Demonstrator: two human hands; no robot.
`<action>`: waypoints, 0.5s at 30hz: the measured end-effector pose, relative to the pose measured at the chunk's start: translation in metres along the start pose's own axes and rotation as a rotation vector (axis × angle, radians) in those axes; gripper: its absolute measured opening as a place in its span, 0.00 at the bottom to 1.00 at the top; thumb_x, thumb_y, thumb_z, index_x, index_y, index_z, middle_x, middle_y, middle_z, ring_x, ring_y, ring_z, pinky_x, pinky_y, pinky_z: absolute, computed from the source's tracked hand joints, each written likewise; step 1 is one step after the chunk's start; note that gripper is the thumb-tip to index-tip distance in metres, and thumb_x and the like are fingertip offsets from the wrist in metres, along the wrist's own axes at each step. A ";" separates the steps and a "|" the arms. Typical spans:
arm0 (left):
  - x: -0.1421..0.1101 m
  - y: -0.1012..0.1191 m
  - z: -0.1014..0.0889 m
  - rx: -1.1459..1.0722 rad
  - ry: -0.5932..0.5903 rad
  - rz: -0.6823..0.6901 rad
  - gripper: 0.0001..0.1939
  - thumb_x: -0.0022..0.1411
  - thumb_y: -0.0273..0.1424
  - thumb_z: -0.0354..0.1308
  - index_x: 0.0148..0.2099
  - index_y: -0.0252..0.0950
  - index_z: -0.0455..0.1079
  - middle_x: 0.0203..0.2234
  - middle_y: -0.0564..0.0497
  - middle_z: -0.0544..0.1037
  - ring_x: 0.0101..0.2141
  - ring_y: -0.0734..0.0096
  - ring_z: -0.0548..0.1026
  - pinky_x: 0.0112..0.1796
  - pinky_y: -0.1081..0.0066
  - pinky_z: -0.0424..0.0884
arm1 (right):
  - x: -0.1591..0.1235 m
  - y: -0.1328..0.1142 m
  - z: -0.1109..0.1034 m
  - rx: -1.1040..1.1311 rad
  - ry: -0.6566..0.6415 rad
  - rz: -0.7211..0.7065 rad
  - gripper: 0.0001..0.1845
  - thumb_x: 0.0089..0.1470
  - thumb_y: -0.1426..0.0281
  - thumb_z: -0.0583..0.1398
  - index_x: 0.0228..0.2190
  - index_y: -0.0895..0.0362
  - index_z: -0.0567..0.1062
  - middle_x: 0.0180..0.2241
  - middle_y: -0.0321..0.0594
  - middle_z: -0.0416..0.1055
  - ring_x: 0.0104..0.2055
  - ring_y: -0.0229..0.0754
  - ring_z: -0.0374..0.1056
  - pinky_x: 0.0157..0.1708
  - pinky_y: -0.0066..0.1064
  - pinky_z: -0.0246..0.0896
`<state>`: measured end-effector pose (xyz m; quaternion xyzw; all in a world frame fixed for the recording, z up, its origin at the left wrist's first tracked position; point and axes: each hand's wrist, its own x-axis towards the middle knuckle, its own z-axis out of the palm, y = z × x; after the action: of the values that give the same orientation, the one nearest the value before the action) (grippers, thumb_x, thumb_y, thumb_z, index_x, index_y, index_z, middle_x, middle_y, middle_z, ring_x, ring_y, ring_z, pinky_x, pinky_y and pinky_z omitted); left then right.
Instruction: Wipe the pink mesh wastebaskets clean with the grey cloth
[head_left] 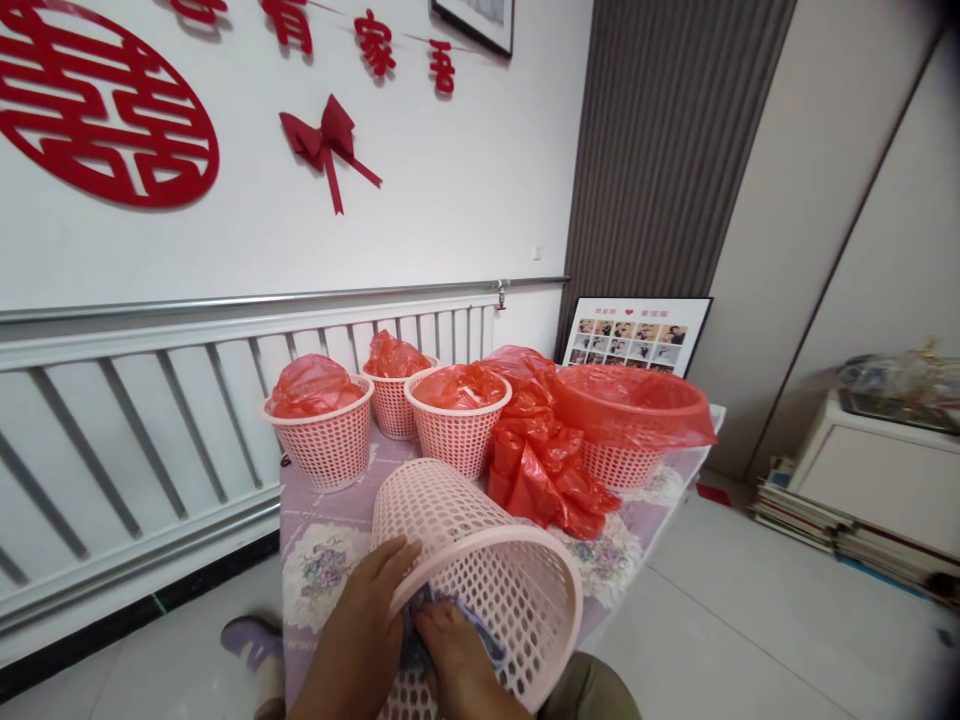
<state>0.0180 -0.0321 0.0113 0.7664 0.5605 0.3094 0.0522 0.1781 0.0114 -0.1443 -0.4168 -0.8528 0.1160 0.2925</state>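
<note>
An empty pink perforated basket (pixel 480 560) lies on its side on the near end of the table, its mouth turned toward me. My left hand (pixel 364 625) grips its rim from the outside left, fingers curved over the mesh. My right hand (pixel 457 660) reaches into the basket's mouth with its fingers closed on a bluish patterned cloth (pixel 420 625), pressed against the inner wall. The cloth is mostly hidden between my two hands.
The table's purple floral cover (pixel 322 560) carries three small pink baskets lined with red bags (pixel 326 440) (pixel 394 400) (pixel 457 425), a wider lined basket (pixel 626 460) and loose red bags (pixel 540 470). A white railing (pixel 150 440) runs along the left. Stacked books (pixel 847 530) lie at right.
</note>
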 end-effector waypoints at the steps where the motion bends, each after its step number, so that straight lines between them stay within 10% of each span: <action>1: -0.001 -0.001 0.000 -0.001 0.006 -0.002 0.37 0.49 0.14 0.42 0.61 0.32 0.69 0.61 0.39 0.70 0.62 0.56 0.67 0.62 0.45 0.61 | -0.015 0.005 0.007 -0.016 -0.014 -0.023 0.24 0.49 0.72 0.61 0.49 0.47 0.75 0.46 0.41 0.77 0.47 0.54 0.71 0.49 0.40 0.69; 9: -0.007 0.007 -0.004 -0.190 -0.036 -0.014 0.34 0.56 0.22 0.52 0.65 0.35 0.62 0.65 0.40 0.65 0.65 0.55 0.62 0.64 0.48 0.58 | -0.076 0.044 0.024 -0.095 -0.005 -0.228 0.13 0.59 0.61 0.60 0.46 0.42 0.74 0.41 0.35 0.80 0.42 0.46 0.73 0.41 0.31 0.71; 15: -0.060 -0.012 0.043 -0.363 0.154 -0.146 0.32 0.70 0.33 0.48 0.72 0.39 0.45 0.69 0.41 0.57 0.67 0.58 0.55 0.64 0.54 0.61 | -0.073 0.040 0.011 0.031 -0.061 -0.119 0.15 0.58 0.60 0.62 0.47 0.46 0.74 0.45 0.38 0.79 0.45 0.44 0.73 0.48 0.30 0.68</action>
<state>0.0204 -0.0699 -0.0530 0.6761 0.5519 0.4582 0.1686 0.2320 -0.0200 -0.2000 -0.3573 -0.8826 0.1243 0.2791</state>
